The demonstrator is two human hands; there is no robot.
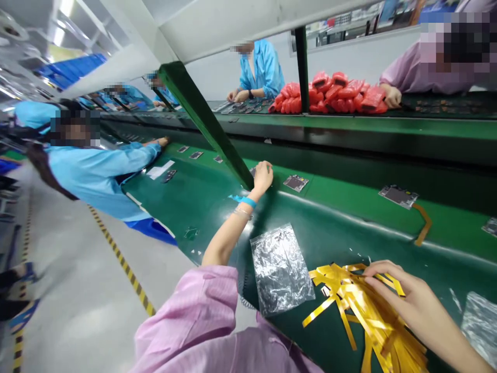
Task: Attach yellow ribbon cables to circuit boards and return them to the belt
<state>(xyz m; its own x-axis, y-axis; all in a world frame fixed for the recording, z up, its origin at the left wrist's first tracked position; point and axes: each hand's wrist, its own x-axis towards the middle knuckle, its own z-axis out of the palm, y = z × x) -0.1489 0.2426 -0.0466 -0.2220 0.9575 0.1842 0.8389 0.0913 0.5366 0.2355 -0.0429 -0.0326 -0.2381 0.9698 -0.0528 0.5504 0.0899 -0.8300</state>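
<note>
My left hand (263,177) reaches to the green conveyor belt beside the slanted post, fingers curled at a small circuit board (252,171) that is partly hidden by the hand and post. A blue wrist strap and a bracelet are on that wrist. Over a heap of yellow flex cables (373,305), my right hand (404,290) has its thumb and forefinger pinched together on a cable. A clear plastic bag (281,269) lies left of the heap. One circuit board (398,196) on the belt has a yellow flex cable (424,223) hanging off its edge.
More circuit boards (295,182) lie spaced along the belt. The green post (209,124) slants down beside my left hand. Red wrapped packs (330,93) are piled across the line. A co-worker in blue (97,166) reaches in from the left; another plastic bag (481,321) lies right.
</note>
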